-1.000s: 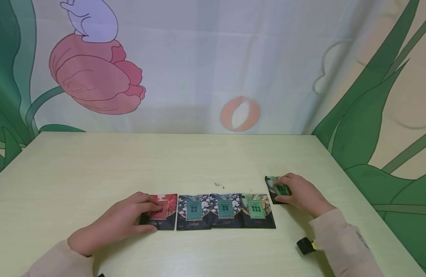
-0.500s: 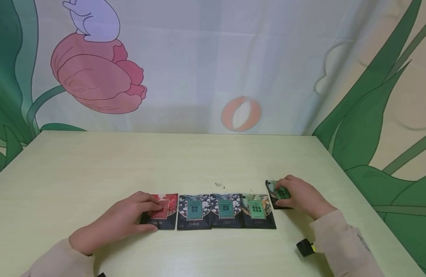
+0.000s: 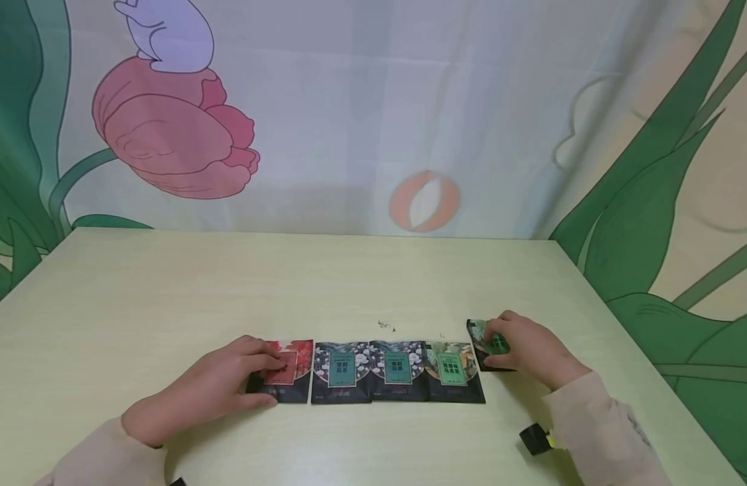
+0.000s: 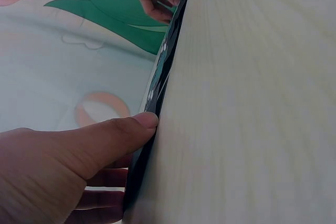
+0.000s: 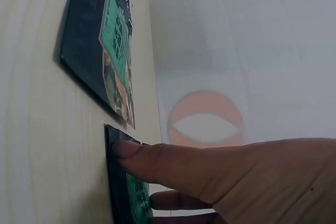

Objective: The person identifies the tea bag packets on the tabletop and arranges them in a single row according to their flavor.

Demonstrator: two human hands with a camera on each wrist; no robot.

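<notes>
Several flat tea sachets lie in a row. My left hand (image 3: 209, 378) holds the red sachet (image 3: 297, 391) at the left end, thumb at its near edge and fingertips on its face. Beside it are two blue floral sachets (image 3: 341, 396) (image 3: 400, 393), their sides meeting, then a green-labelled sachet (image 3: 455, 393). My right hand (image 3: 531, 347) grips another green-labelled sachet (image 3: 479, 335) just right of the row and farther back, partly hidden by the fingers. In the right wrist view, the thumb (image 5: 157, 161) presses near this sachet's corner, close to the row's last sachet (image 5: 84, 40).
The pale wooden table (image 3: 227, 283) runs back to a curtain (image 3: 324, 135) with printed flowers and leaves. Small dark marks (image 3: 385, 326) show on the tabletop behind the row. A black wrist device (image 3: 535, 439) hangs beside the right sleeve.
My right hand has drawn its green-labelled sachet slightly toward the body, nearer the row's level. The left hand stays on the red sachet. The head view has shifted slightly.
</notes>
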